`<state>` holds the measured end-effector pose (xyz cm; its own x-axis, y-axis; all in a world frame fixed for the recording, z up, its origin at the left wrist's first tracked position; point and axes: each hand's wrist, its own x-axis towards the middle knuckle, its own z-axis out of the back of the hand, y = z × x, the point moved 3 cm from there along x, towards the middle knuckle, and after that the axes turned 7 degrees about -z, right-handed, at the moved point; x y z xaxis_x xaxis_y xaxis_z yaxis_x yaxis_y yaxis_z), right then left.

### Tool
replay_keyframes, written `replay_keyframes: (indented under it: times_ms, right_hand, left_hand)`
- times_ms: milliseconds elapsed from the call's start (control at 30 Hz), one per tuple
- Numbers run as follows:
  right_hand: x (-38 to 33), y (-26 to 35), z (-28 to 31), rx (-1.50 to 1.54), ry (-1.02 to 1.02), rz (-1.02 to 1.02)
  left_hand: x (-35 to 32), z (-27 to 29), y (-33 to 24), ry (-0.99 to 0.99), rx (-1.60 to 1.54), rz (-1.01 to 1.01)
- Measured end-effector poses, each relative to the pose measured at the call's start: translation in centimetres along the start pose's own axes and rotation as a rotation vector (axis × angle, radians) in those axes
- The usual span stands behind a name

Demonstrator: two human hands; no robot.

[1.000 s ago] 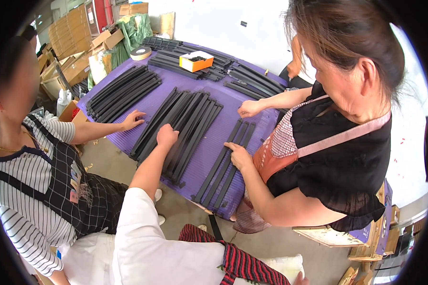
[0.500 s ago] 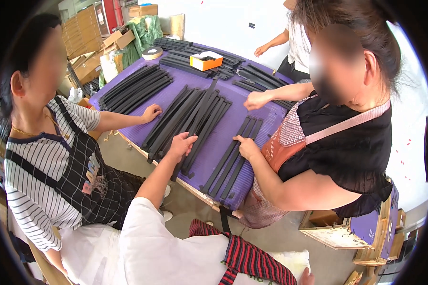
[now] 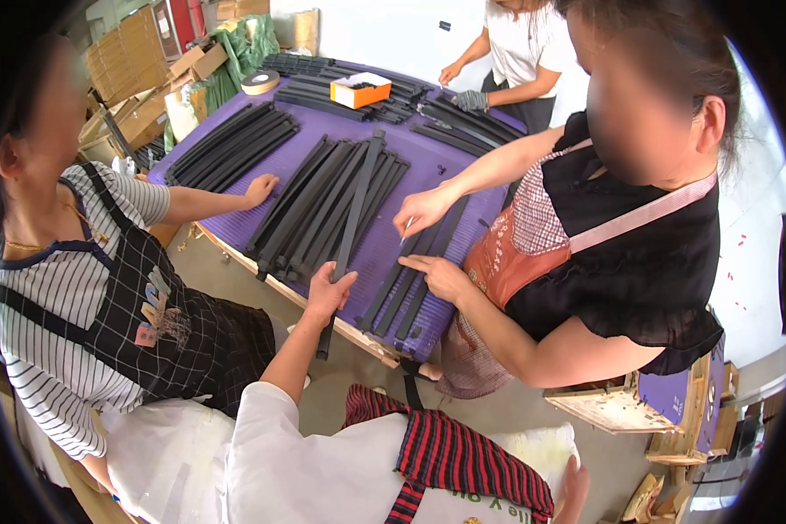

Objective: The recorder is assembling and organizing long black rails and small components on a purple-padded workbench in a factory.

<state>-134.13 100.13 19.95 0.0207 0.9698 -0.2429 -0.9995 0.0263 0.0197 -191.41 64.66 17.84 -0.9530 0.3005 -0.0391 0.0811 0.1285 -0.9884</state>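
Observation:
My left hand point(image 3: 329, 293) is closed around a long flat black strip point(image 3: 359, 203). The strip is raised at a slant over a pile of similar black strips point(image 3: 310, 205) on the purple table, its lower end past the near edge. Low at the right, beside my white clothing, only part of my right hand point(image 3: 574, 491) shows, and its fingers cannot be made out. Across from it, a co-worker's hand point(image 3: 424, 212) holds a thin pen-like tool over a few strips point(image 3: 402, 297) laid side by side, while their other hand point(image 3: 437, 275) presses on them.
A second co-worker's hand point(image 3: 260, 189) rests on the table at the left, near another strip pile point(image 3: 231, 148). Farther back lie a tape roll point(image 3: 260, 82), an orange-and-white box point(image 3: 361, 93) and more strips. A third person with a grey glove point(image 3: 472, 100) stands behind.
My left hand has lifted a strip off the pile. The right co-worker's far hand has come down to the laid-out strips with the thin tool. The person behind has come further into view.

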Motion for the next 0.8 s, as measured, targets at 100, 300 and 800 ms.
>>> replay_keyframes:
  times_ms: [100, 300, 800]
  right_hand:
    - [-0.5, 0.4, 0.9, 0.0, 0.024, -0.013]
    - [0.8, -1.1, 0.0, 0.023, 0.076, 0.006]
    - [9.0, -3.7, 0.0, 0.07, 0.071, 0.206]
  left_hand:
    - [-1.2, -0.4, 1.4, -0.063, -0.071, -0.014]
    - [-3.2, 0.2, 2.7, -0.155, -0.045, -0.007]
    - [-13.2, 0.3, 5.8, -0.429, 0.033, -0.078]
